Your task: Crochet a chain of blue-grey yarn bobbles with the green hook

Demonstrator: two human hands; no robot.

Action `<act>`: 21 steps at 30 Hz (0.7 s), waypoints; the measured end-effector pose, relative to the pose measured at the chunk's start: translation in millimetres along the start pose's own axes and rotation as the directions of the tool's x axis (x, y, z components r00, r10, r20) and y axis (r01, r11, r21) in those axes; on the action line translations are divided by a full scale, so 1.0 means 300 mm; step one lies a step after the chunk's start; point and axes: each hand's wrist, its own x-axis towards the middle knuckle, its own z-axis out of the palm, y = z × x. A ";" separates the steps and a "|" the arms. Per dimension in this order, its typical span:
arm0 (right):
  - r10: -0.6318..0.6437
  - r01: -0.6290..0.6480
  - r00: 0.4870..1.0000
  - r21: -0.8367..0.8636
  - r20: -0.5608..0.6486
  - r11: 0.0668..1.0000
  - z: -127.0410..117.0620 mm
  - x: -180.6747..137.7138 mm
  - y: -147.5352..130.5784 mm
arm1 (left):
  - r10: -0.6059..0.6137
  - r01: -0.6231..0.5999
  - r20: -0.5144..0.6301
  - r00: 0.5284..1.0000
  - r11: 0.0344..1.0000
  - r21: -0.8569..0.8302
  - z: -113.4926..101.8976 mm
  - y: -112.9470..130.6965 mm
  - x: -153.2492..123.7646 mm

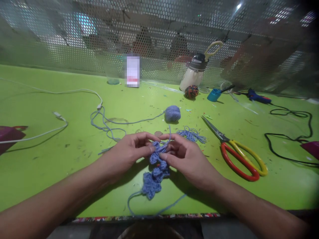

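While the two hands are meeting over the near middle of the green table (40, 172), a blue crocheted piece (151, 186) is hanging between them, its petalled end drooping towards the near edge. The left hand (136, 147) is pinching the top of the work between thumb and forefinger; the right hand (188, 159) is gripping its right side, thumb against the petals and forefinger arching over the far side. The other fingers are curling underneath, too hidden for me to judge. A metal glint (162, 142) is showing between the hands, perhaps a hook, and a strand is standing up beside the right forefinger.

From where I'm standing, working this well means pinching close to the active stitch, keeping the strand evenly taut and letting no petal fold into the loop. The slack yarn (109, 131) to the left, leading from the yarn ball (172, 114), is lying in loops that could snag, so freeing it first would be wise.

As for writing, the upright pale card (133, 71) at the far side is showing only blurred blocks. I'm making out no brand on the bottle (191, 78) or the scissors (224, 138).
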 end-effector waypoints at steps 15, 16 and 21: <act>-0.155 0.146 0.985 -0.117 -0.072 0.982 -0.001 -0.008 -0.005 | -0.040 0.041 0.080 0.996 0.999 -0.016 0.014 0.001 -0.011; -0.150 0.142 0.986 -0.106 -0.072 0.984 -0.003 -0.007 -0.008 | -0.037 0.039 0.086 0.996 0.999 -0.014 0.013 0.004 -0.013; -0.144 0.133 0.984 -0.108 -0.103 0.985 -0.014 -0.010 -0.025 | -0.024 0.026 0.116 0.993 1.000 -0.014 0.004 0.000 -0.014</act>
